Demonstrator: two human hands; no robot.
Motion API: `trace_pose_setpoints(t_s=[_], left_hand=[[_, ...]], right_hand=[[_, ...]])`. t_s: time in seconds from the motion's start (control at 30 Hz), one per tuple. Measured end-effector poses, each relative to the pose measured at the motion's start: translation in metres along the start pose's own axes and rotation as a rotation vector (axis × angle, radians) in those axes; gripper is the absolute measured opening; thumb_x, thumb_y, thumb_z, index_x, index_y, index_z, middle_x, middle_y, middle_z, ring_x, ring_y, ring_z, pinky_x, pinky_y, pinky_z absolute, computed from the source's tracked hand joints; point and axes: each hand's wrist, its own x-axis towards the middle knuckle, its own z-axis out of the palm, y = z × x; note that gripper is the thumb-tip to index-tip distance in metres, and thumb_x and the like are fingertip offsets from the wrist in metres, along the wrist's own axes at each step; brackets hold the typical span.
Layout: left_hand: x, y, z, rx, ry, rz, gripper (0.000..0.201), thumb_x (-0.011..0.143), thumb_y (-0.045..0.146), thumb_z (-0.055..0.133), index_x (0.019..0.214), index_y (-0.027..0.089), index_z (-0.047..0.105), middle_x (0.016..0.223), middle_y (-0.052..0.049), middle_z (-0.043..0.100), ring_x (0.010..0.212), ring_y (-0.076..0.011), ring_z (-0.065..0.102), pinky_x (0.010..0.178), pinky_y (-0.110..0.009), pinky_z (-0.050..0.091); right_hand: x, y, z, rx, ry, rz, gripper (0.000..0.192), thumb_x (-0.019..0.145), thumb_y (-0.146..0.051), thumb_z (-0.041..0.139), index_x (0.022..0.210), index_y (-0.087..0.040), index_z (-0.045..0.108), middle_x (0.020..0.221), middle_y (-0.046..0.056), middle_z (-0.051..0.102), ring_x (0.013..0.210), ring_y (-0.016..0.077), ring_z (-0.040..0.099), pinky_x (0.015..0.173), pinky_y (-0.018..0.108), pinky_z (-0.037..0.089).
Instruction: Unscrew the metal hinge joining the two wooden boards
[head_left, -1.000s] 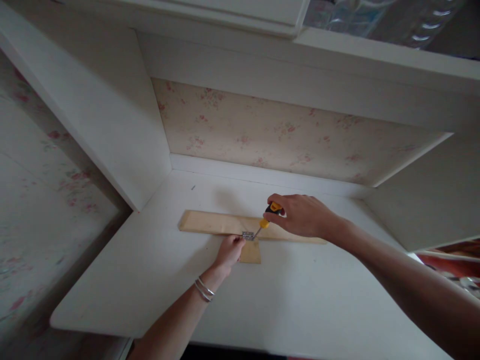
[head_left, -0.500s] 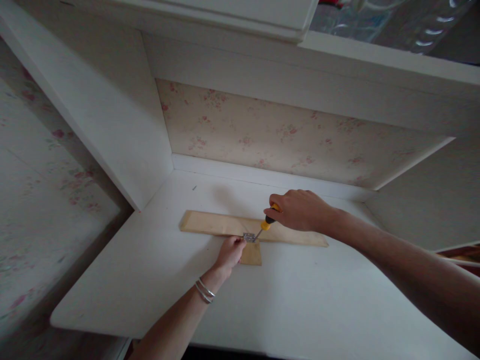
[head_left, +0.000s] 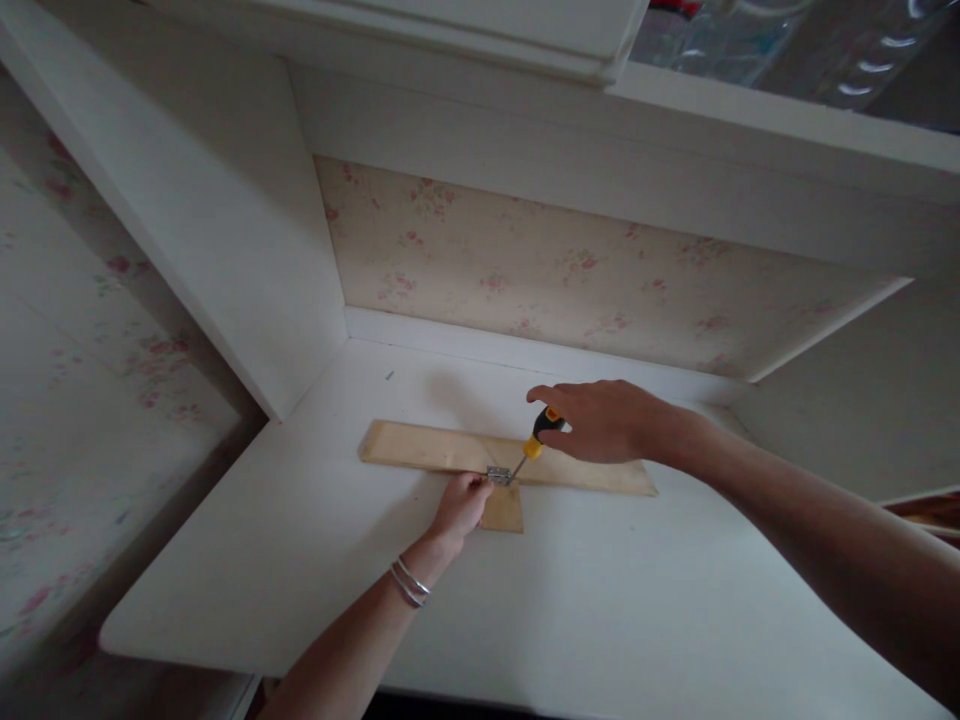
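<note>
A long pale wooden strip (head_left: 420, 446) lies flat on the white desk (head_left: 615, 600), with a short wooden piece (head_left: 504, 511) butted against its near edge. A small metal hinge (head_left: 497, 473) sits across their joint. My left hand (head_left: 459, 503) pinches the hinge and rests on the short piece. My right hand (head_left: 600, 420) grips the black and yellow handle of a screwdriver (head_left: 534, 443), whose tip points down onto the hinge. The forefinger of that hand is stretched out over the handle.
A white side panel (head_left: 225, 240) walls the desk's left end. Flowered wallpaper (head_left: 540, 270) backs it, under a white upper shelf (head_left: 675, 150). Another white panel (head_left: 862, 400) closes the right. A tiny dark speck (head_left: 388, 376) lies near the back left corner.
My right hand has turned on the screwdriver handle: the fingers closed over it half a second ago, and now the forefinger is lifted and more of the handle shows. The left hand stays put.
</note>
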Motion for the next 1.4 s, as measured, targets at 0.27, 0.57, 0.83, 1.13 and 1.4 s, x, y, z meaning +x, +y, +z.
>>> trace_pose_setpoints(t_s=[0.27, 0.57, 0.83, 1.13, 1.4], left_hand=[[0.001, -0.002, -0.001, -0.003, 0.001, 0.016, 0.021, 0.077, 0.035, 0.055, 0.069, 0.016, 0.058, 0.047, 0.006, 0.043, 0.04, -0.0081, 0.04, 0.039, -0.019, 0.026], [-0.001, 0.0, -0.001, -0.028, -0.016, 0.024, 0.022, 0.076, 0.036, 0.054, 0.07, 0.016, 0.059, 0.049, 0.006, 0.042, 0.04, -0.008, 0.038, 0.039, -0.021, 0.025], [-0.003, 0.002, -0.001, -0.026, 0.005, 0.01, 0.018, 0.076, 0.032, 0.053, 0.068, 0.016, 0.057, 0.048, 0.006, 0.041, 0.04, -0.008, 0.037, 0.039, -0.02, 0.024], [-0.006, 0.005, 0.0, -0.045, 0.012, -0.005, 0.019, 0.076, 0.033, 0.054, 0.068, 0.016, 0.057, 0.049, 0.006, 0.042, 0.041, -0.0076, 0.037, 0.039, -0.02, 0.024], [-0.006, 0.005, 0.001, -0.063, 0.011, 0.007, 0.019, 0.075, 0.032, 0.055, 0.065, 0.016, 0.055, 0.049, 0.006, 0.042, 0.041, -0.0071, 0.035, 0.04, -0.021, 0.023]], right_hand=[[0.002, 0.004, 0.004, 0.01, 0.031, -0.014, 0.046, 0.085, -0.043, 0.044, 0.128, -0.028, 0.046, 0.114, 0.01, 0.064, 0.092, 0.0277, 0.063, 0.071, 0.037, 0.044], [0.005, 0.0, 0.002, -0.045, -0.047, 0.086, 0.05, 0.091, -0.055, 0.026, 0.106, -0.023, 0.061, 0.088, 0.013, 0.068, 0.081, 0.0306, 0.064, 0.065, 0.038, 0.043], [0.006, -0.004, -0.003, -0.068, -0.047, 0.06, 0.053, 0.086, -0.061, 0.032, 0.108, -0.023, 0.061, 0.091, 0.014, 0.069, 0.084, 0.032, 0.064, 0.065, 0.04, 0.043], [0.005, -0.006, -0.005, -0.06, -0.055, 0.056, 0.052, 0.085, -0.062, 0.035, 0.108, -0.024, 0.062, 0.092, 0.012, 0.069, 0.084, 0.0311, 0.064, 0.065, 0.038, 0.042], [0.004, -0.007, -0.006, -0.015, -0.06, -0.016, 0.046, 0.083, -0.055, 0.044, 0.116, -0.026, 0.056, 0.102, 0.011, 0.068, 0.088, 0.0298, 0.063, 0.066, 0.036, 0.042]])
